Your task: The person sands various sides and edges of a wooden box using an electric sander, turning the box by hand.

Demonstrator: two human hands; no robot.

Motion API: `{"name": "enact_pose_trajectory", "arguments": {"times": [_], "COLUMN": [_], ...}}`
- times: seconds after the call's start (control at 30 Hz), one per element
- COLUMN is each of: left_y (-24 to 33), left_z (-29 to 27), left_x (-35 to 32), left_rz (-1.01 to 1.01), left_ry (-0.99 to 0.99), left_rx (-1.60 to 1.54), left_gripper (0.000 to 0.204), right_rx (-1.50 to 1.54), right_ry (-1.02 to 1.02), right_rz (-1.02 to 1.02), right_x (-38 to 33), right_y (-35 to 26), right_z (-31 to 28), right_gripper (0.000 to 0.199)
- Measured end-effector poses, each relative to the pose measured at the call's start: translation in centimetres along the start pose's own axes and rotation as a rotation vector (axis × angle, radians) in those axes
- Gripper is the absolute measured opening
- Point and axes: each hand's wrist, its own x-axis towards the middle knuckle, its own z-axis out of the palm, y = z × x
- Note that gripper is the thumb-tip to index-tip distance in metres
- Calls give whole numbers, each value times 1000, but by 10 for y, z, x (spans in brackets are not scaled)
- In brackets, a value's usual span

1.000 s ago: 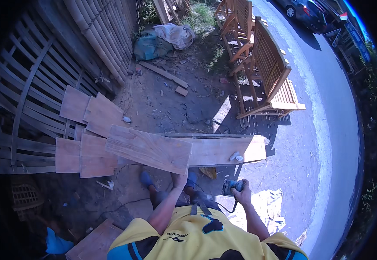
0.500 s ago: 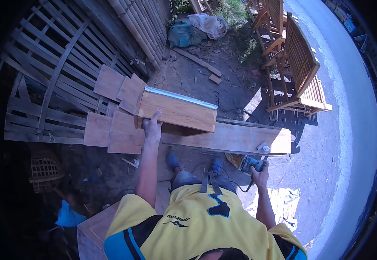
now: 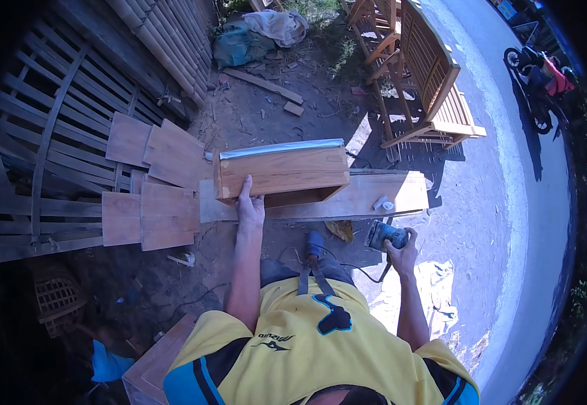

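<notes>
My left hand [image 3: 249, 206] grips the lower front edge of a wooden drawer-like box [image 3: 283, 169], thumb on its front face and fingers underneath. The box is tilted over a long plank bench [image 3: 368, 192], and its open side shows as a dark hollow below. A pale bright strip runs along its top edge. Off to the right, my right hand [image 3: 403, 251] is wrapped round a blue-grey electric sander [image 3: 387, 236], held in the air near the bench's front. A dark cord hangs from the sander toward my legs.
Flat wooden panels [image 3: 172, 154] lie at the bench's left end against a slatted bamboo frame [image 3: 57, 128]. A small white object [image 3: 385, 204] rests on the bench. Wooden slatted chairs [image 3: 435, 81] stand far right, beside a road with a motorbike [image 3: 543, 81]. Scrap wood [image 3: 266, 86] litters the ground.
The box has moved right along the bench with my left hand. The sander stays in my right hand, slightly higher in view. The view has shifted, and a motorbike now shows on the road.
</notes>
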Motion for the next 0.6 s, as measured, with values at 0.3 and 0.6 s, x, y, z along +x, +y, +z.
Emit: {"name": "enact_pose_trajectory", "arguments": {"times": [0.3, 0.6], "left_y": [-21, 1], "left_z": [-37, -62], "left_x": [-2, 3], "left_rz": [-83, -190], "left_ry": [-15, -202], "left_rx": [38, 96], "left_gripper": [50, 50], "right_rx": [31, -103], "right_ry": [-36, -1], "right_rz": [73, -369], "right_x": [-1, 10], "right_y": [-54, -185], "right_z": [-27, 12], "right_gripper": [73, 77]}}
